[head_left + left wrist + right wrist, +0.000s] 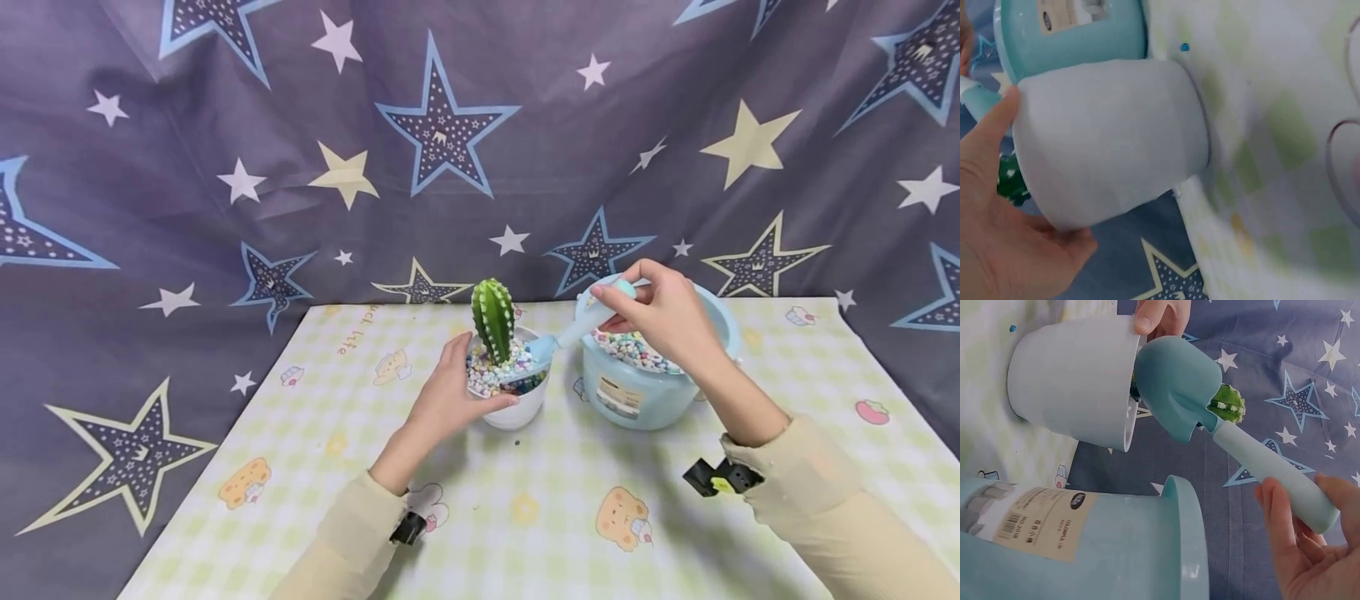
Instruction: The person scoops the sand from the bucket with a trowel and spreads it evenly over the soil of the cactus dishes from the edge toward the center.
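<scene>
A white flowerpot (516, 412) holds a green cactus (492, 320) set among small multicoloured pebbles (486, 379). My left hand (447, 396) grips the pot at its rim, thumb on the near side and fingers round the left; the left wrist view shows the pot's pale wall (1110, 140) close up. By its light-blue handle, my right hand (663, 312) holds a small trowel (542, 348). The trowel's blade (1179, 381) is over the pot's mouth beside the cactus, its underside facing the right wrist camera.
Right of the pot stands a light-blue bucket (637, 400) with a paper label, partly filled with similar pebbles (637, 352). One blue pebble (1185, 47) lies on the checked tablecloth (540, 533). A dark star-patterned curtain (285, 108) hangs behind the table.
</scene>
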Tool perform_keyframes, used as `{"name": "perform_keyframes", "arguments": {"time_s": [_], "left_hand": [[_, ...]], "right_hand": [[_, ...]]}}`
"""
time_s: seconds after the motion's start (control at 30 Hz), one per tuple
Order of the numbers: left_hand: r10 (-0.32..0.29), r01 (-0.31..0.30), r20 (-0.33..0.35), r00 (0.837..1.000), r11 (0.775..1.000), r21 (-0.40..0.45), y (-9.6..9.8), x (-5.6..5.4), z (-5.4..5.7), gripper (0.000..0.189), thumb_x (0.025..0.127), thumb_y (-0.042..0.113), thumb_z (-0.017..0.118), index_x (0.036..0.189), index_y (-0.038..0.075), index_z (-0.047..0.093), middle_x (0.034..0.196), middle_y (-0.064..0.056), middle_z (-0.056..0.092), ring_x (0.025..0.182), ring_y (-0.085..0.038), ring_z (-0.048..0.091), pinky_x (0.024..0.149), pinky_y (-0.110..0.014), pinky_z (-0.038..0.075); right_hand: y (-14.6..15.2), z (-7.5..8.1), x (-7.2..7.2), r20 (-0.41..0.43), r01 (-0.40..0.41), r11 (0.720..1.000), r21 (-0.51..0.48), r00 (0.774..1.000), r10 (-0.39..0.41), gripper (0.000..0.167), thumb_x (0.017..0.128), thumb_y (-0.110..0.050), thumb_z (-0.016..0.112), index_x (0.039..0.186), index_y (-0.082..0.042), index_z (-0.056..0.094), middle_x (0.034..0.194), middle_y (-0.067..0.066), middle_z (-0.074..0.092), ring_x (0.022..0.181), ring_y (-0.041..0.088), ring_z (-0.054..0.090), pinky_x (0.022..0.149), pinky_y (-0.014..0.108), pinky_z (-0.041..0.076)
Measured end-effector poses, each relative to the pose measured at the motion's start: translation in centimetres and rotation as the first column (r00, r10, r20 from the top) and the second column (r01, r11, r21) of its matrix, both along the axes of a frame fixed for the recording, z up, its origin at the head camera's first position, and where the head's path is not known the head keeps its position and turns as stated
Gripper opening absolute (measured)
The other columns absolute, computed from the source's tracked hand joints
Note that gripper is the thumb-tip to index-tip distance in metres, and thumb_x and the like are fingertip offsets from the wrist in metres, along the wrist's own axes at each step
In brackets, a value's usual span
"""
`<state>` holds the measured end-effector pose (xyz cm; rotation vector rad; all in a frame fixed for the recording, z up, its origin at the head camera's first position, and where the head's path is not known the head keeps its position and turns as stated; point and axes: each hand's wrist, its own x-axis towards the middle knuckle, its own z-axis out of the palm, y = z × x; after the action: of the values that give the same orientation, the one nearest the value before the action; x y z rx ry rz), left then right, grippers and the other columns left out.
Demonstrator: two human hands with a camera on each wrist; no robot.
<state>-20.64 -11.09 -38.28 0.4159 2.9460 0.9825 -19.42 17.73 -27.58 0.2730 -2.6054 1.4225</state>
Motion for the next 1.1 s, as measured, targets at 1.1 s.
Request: {"name": "perform_keyframes", "arguments": {"time_s": [1.1], "left_hand": [[-0.196,0.196,0.037,0.98,0.981,0.001,-2.7,-2.4,0.3,0.115,0.072,0.049,0.086,0.16,0.012,0.022,0.166,-0.013,0.022,0.15,-0.038,0.03,0.122,-0.057,0.026]], "right_hand": [[-1.1,0.9,0.2,-0.079,0.033,0.994,0.105,0.997,-0.025,0.042,0.094,-0.048,0.065,0.102,-0.007,0.06,0.074,0.006,0.077,0.069,0.016,0.076,0.052,0.027,0.045]]}}
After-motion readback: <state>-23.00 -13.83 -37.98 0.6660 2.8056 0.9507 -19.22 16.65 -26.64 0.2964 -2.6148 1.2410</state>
